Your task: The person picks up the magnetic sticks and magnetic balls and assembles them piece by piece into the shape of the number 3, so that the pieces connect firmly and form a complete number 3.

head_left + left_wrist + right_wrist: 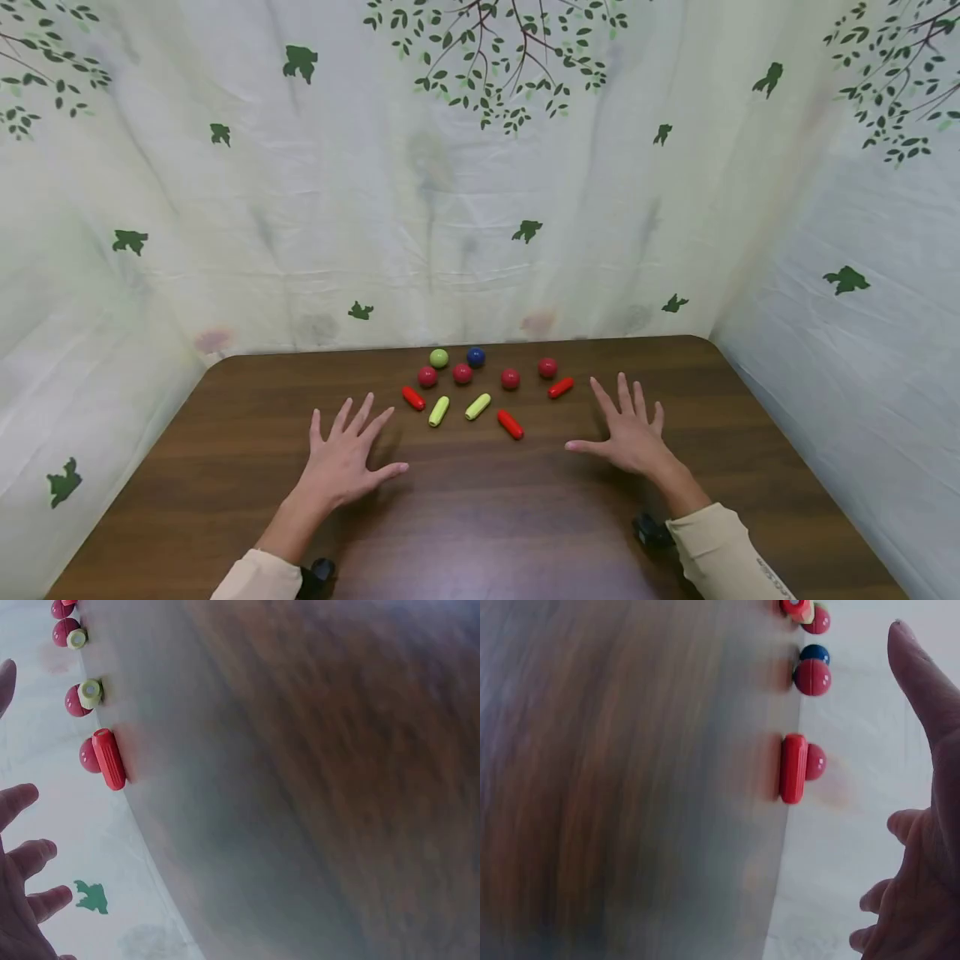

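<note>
My left hand is held over the left part of the brown table, fingers spread and straight, holding nothing. Likewise spread and without anything in it, my right hand is over the right part. Between and beyond the hands lie small pieces. Ridged red cylinders include one nearest the left hand and one nearest the right; another red cylinder lies closest to me. Two pale yellow-green cylinders have end holes, seen in the left wrist view. Behind them sit several red balls, a green ball and a blue ball.
The wooden table ends at a white cloth backdrop printed with leaves and branches. Similar cloth hangs at both sides. Dark wrist devices are worn under each sleeve's cuff.
</note>
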A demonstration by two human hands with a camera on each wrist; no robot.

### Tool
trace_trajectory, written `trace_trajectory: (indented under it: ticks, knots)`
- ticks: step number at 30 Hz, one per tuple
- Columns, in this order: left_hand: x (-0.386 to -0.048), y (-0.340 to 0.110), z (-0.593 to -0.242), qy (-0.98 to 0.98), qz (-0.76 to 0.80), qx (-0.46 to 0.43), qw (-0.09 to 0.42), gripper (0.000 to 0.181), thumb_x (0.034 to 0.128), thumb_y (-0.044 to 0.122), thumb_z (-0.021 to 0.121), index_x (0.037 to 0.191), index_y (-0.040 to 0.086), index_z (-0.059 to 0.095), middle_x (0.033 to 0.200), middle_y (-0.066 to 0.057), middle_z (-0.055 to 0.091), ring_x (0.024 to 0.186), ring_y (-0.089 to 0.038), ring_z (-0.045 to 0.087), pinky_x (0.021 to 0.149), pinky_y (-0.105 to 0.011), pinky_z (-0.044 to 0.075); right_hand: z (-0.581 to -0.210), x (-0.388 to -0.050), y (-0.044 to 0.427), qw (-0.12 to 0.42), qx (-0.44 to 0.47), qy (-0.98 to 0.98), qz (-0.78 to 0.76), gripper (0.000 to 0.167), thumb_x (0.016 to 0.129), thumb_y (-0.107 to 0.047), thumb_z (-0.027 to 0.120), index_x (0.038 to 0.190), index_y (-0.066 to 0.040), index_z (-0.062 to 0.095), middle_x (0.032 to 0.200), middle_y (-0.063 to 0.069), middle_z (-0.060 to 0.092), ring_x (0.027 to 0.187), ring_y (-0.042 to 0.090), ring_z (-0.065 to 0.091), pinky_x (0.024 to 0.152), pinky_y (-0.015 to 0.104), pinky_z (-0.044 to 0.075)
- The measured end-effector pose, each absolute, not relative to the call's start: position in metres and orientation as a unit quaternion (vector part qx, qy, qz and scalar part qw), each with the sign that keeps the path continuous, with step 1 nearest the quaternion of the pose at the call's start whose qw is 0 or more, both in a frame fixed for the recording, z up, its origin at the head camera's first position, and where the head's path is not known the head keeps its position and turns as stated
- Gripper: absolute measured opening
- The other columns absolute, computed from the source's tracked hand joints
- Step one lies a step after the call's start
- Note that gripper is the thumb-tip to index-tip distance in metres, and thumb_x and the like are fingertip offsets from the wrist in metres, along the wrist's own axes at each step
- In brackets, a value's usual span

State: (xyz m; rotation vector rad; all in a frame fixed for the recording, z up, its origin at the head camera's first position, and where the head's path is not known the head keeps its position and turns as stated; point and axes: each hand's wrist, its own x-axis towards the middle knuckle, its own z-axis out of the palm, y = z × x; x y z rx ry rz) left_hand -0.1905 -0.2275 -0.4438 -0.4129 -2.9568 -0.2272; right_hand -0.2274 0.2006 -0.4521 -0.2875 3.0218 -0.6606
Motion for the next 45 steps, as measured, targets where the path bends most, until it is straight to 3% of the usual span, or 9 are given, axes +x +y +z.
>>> trace_trajectory:
  ticks: [10,17,22,28,34,41,45]
  knots:
    - [-0.192,-0.217,-0.442,-0.978,-0.128,-0.144,0.083,0.085,0.0820,0.063,0.065,0.147,0.013,0.045,0.155,-0.019,0.031,0.140,-0.045,0.026,0.107,-0.069,0.006,-0.453,-0.232,0.176,-0.014,-0.129,0.964,-0.232,0.110,0.072,-0.059,0.079,0.156,-0.013,0.025,0.158,0.027,0.015,0.134,0.054,0.027,0.100,0.073,0.017]
    - [-0.193,-0.206,-0.441,-0.969,-0.151,-0.166,0.106,0.078,0.0818,0.055,0.070,0.144,0.012,0.050,0.152,-0.019,0.038,0.136,-0.045,0.033,0.107,-0.068,0.014,-0.460,-0.238,0.150,-0.023,-0.169,0.952,-0.253,0.089,0.074,-0.046,0.084,0.146,-0.010,0.044,0.140,0.019,0.047,0.126,0.039,0.045,0.096,0.062,0.032]
    - [-0.192,-0.201,-0.445,-0.960,-0.164,-0.191,0.125,0.073,0.0819,0.050,0.072,0.140,0.010,0.053,0.147,-0.019,0.044,0.130,-0.046,0.040,0.103,-0.068,0.023,-0.462,-0.244,0.133,0.011,-0.194,0.937,-0.291,0.071,0.076,-0.033,0.085,0.135,-0.006,0.055,0.124,0.013,0.058,0.115,0.030,0.054,0.095,0.051,0.043]
    - [-0.191,-0.197,-0.445,-0.960,-0.172,-0.194,0.108,0.073,0.0817,0.048,0.074,0.140,0.010,0.053,0.146,-0.017,0.046,0.129,-0.044,0.042,0.103,-0.065,0.026,-0.464,-0.255,0.116,0.043,-0.202,0.920,-0.334,0.062,0.076,-0.024,0.086,0.128,-0.003,0.059,0.100,0.006,0.061,0.089,0.021,0.055,0.084,0.041,0.047]
    - [-0.191,-0.194,-0.445,-0.962,-0.174,-0.194,0.080,0.072,0.0837,0.048,0.073,0.141,0.011,0.051,0.145,-0.015,0.046,0.131,-0.042,0.040,0.103,-0.064,0.028,-0.469,-0.261,0.106,0.050,-0.187,0.910,-0.366,0.051,0.076,-0.019,0.086,0.119,-0.003,0.063,0.092,0.003,0.062,0.084,0.019,0.057,0.080,0.038,0.047]
    - [-0.191,-0.193,-0.446,-0.960,-0.179,-0.197,0.083,0.070,0.0837,0.045,0.074,0.141,0.011,0.052,0.142,-0.015,0.049,0.129,-0.041,0.042,0.100,-0.064,0.030,-0.470,-0.267,0.097,0.052,-0.161,0.915,-0.365,0.037,0.077,-0.012,0.084,0.109,-0.006,0.068,0.084,0.000,0.061,0.079,0.015,0.055,0.076,0.035,0.047]
    - [-0.189,-0.192,-0.447,-0.957,-0.192,-0.200,0.082,0.070,0.0834,0.044,0.075,0.140,0.010,0.053,0.143,-0.016,0.048,0.129,-0.041,0.041,0.099,-0.065,0.031,-0.471,-0.268,0.096,0.041,-0.168,0.916,-0.362,0.025,0.076,-0.006,0.082,0.096,-0.007,0.068,0.078,-0.002,0.058,0.074,0.013,0.053,0.072,0.032,0.045]
